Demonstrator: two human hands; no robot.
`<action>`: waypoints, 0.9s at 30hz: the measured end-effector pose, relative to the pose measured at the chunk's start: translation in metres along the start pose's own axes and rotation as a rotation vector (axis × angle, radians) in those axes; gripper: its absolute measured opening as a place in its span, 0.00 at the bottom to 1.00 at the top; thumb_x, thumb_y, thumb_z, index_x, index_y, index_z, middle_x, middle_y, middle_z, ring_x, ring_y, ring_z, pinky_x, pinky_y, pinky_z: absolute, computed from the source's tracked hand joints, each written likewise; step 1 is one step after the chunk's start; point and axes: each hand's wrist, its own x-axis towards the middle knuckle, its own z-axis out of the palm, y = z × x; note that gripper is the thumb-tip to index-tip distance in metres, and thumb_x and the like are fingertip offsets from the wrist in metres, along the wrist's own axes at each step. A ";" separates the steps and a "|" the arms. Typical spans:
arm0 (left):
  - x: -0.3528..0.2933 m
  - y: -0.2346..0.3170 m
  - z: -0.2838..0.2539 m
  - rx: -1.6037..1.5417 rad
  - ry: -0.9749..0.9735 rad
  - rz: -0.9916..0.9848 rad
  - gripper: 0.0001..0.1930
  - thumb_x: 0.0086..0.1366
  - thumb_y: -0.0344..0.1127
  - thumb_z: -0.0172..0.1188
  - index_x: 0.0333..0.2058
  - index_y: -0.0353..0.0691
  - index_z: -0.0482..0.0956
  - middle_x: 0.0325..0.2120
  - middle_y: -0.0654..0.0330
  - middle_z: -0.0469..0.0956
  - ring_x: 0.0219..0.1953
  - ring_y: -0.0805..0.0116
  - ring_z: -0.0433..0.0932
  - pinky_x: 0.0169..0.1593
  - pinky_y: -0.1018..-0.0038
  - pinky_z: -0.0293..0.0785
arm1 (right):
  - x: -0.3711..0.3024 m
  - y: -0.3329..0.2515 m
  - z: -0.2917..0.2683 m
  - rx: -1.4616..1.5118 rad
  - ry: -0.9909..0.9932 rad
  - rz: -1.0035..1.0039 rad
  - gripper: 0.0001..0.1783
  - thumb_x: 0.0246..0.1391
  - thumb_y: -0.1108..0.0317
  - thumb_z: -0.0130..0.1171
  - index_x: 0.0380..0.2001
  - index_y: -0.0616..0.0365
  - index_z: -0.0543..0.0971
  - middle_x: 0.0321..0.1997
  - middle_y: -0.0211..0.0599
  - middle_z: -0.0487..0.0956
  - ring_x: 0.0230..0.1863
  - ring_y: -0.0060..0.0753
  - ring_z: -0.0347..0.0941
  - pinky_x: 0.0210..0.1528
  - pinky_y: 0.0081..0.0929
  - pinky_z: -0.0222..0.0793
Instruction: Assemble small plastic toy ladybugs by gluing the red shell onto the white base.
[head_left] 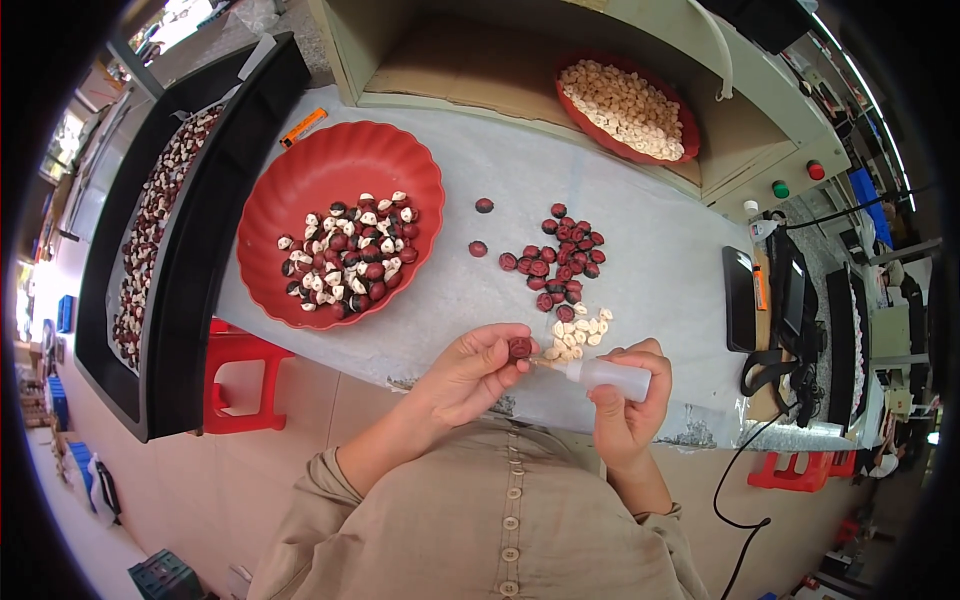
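Between the thumb and fingers of my left hand (pixel 462 378) is a small dark red round piece (pixel 519 347) with a moulded face. My right hand (pixel 628 420) is wrapped round a translucent white squeeze bottle (pixel 616 379). The bottle lies almost level, its thin nozzle reaching to the red piece; whether they touch I cannot tell. Just beyond my hands sits a small heap of cream-coloured pieces (pixel 566 351). Farther off is a loose cluster of red and black round pieces (pixel 565 250), with two more (pixel 478 248) lying apart on its left.
At the left, a red scalloped bowl (pixel 285 165) holds red, black and white pieces. Beside it stands a long black tray (pixel 190 290) of similar pieces. A red dish (pixel 688 135) of cream pieces sits in the far cabinet. A phone (pixel 740 300) lies at the right.
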 end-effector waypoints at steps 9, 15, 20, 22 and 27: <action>0.000 -0.001 -0.003 0.004 -0.021 0.002 0.14 0.53 0.30 0.54 0.39 0.33 0.68 0.34 0.52 0.71 0.32 0.69 0.73 0.38 0.83 0.72 | 0.001 0.001 0.002 -0.059 -0.052 -0.057 0.15 0.45 0.71 0.55 0.34 0.63 0.63 0.29 0.37 0.66 0.27 0.23 0.59 0.28 0.15 0.57; 0.000 -0.002 -0.003 0.016 -0.021 0.001 0.14 0.53 0.31 0.54 0.39 0.33 0.68 0.34 0.52 0.71 0.32 0.69 0.73 0.37 0.83 0.72 | 0.002 0.001 0.002 -0.090 -0.060 -0.071 0.15 0.44 0.71 0.56 0.34 0.63 0.63 0.29 0.38 0.66 0.27 0.23 0.59 0.28 0.15 0.56; -0.001 -0.001 -0.002 0.031 -0.012 0.001 0.14 0.53 0.31 0.55 0.38 0.33 0.69 0.33 0.53 0.71 0.31 0.69 0.72 0.37 0.83 0.72 | 0.002 0.000 0.002 -0.096 -0.068 -0.062 0.15 0.44 0.71 0.56 0.34 0.63 0.64 0.29 0.37 0.66 0.26 0.23 0.59 0.27 0.16 0.56; 0.000 -0.001 -0.002 0.034 -0.012 0.001 0.14 0.53 0.32 0.55 0.38 0.33 0.69 0.33 0.53 0.71 0.31 0.69 0.72 0.37 0.83 0.71 | 0.004 0.001 0.001 -0.126 -0.067 -0.105 0.15 0.44 0.70 0.56 0.34 0.63 0.64 0.29 0.37 0.66 0.26 0.23 0.59 0.27 0.16 0.56; 0.000 -0.001 -0.001 0.039 -0.015 0.000 0.14 0.53 0.32 0.55 0.38 0.33 0.69 0.33 0.53 0.71 0.31 0.70 0.72 0.37 0.83 0.71 | 0.004 0.000 0.001 -0.129 -0.067 -0.106 0.15 0.43 0.71 0.57 0.33 0.63 0.65 0.28 0.38 0.67 0.25 0.25 0.59 0.26 0.17 0.56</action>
